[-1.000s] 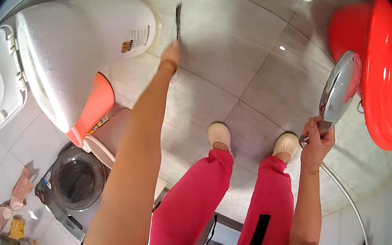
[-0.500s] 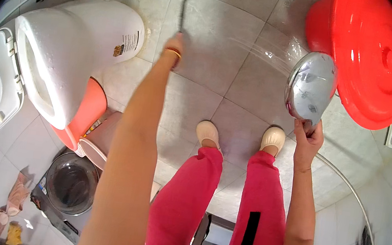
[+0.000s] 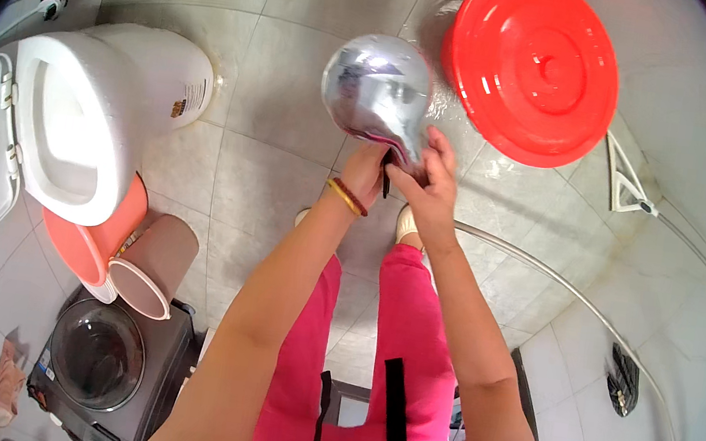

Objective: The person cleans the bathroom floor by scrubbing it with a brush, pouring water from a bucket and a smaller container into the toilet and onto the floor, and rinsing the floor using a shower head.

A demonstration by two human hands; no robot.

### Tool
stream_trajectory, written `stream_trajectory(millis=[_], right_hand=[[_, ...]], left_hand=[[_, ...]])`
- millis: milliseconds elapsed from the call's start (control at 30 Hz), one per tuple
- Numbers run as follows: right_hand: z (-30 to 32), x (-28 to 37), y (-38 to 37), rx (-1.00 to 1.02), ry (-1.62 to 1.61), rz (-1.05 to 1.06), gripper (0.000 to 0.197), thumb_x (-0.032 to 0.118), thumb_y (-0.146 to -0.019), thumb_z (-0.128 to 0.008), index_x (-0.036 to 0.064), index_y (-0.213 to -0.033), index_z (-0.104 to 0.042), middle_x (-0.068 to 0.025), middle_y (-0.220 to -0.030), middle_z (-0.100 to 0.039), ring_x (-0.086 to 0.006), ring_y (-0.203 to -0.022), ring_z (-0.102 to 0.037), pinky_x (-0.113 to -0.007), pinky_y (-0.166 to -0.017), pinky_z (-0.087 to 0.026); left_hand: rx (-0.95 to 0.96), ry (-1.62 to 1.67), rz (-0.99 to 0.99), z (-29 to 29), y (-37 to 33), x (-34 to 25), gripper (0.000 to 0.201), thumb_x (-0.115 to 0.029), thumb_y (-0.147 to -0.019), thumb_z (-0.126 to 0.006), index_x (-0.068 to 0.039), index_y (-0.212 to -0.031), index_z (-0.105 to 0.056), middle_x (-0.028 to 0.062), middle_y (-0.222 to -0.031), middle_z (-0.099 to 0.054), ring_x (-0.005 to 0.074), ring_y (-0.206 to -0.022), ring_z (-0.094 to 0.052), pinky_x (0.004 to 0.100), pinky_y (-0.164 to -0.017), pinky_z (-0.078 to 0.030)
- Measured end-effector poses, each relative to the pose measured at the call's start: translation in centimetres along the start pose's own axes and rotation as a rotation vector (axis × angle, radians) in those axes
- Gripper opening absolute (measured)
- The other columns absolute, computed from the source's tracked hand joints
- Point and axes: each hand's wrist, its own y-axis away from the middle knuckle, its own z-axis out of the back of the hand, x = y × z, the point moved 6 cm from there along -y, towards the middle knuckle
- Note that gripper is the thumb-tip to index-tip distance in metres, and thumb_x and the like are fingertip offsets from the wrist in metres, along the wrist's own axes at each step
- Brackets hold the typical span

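our left hand is curled round a dark stick. our right hand loosely holds the silver shower head. we cannot see inside the lidded red tub.

Both hands meet at mid-scene over the grey tiled floor. The left hand and right hand adjoin the handle of a chrome shower head; a slim dark item shows between them, its bearer unclear. A pale hose runs from beside the right hand toward the right wall. Far right stands a red lidded tub. Left: a white toilet, lid raised; nearer, a coral bin, a dusty-pink bin and a grey front-loading machine.
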Motion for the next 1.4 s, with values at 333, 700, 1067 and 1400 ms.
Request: stream_trajectory(millis=[333,700,1067,1400], right_hand=[[-4.0,9.0,-0.9,0.244,-0.397,-0.311,0.028,0.013,-0.077,-0.057,0.0029,-0.102,-0.050,0.0004,-0.084,-0.051,-0.0053,-0.071,-0.045,-0.019,-0.062,-0.038],[-2.6,12.0,-2.2,0.297,-0.708,-0.605,0.032,0.033,-0.086,-0.043,0.0045,-0.096,-0.052,0.0020,-0.074,-0.047,-0.0064,-0.065,-0.041,-0.019,-0.057,-0.033],[-2.8,13.6,-2.9,0.837,-0.487,-0.751,0.034,0.030,-0.085,-0.042,0.0021,-0.104,-0.048,-0.0086,-0.088,-0.056,-0.0158,-0.077,-0.054,-0.028,-0.063,-0.044],[-5.9,14.0,-8.5,0.819,-0.483,-0.687,0.025,0.020,-0.081,-0.049,-0.0023,-0.093,-0.050,-0.0135,-0.081,-0.057,-0.0224,-0.078,-0.057,-0.026,-0.066,-0.048]], left_hand=[[-0.043,-1.109,-0.765,-5.5,9.7,-9.8,0.022,-0.016,-0.087,-0.035,-0.004,-0.098,-0.048,0.0050,-0.094,-0.052,0.0144,-0.089,-0.049,0.0272,-0.077,-0.038],[0.203,-0.241,-0.280,-8.5,10.2,-9.0,0.028,-0.008,-0.078,-0.050,-0.006,-0.105,-0.046,-0.0006,-0.093,-0.051,0.0078,-0.082,-0.048,0.0232,-0.072,-0.040],[0.249,-0.079,-0.170,-9.9,11.9,-9.6,0.018,-0.007,-0.074,-0.055,-0.006,-0.092,-0.050,0.0012,-0.082,-0.051,0.0139,-0.076,-0.051,0.0257,-0.070,-0.040],[0.201,-0.082,-0.181,-10.2,9.5,-12.6,0.025,-0.014,-0.074,-0.057,-0.006,-0.096,-0.049,0.0013,-0.080,-0.052,0.0109,-0.076,-0.051,0.0229,-0.065,-0.039]])
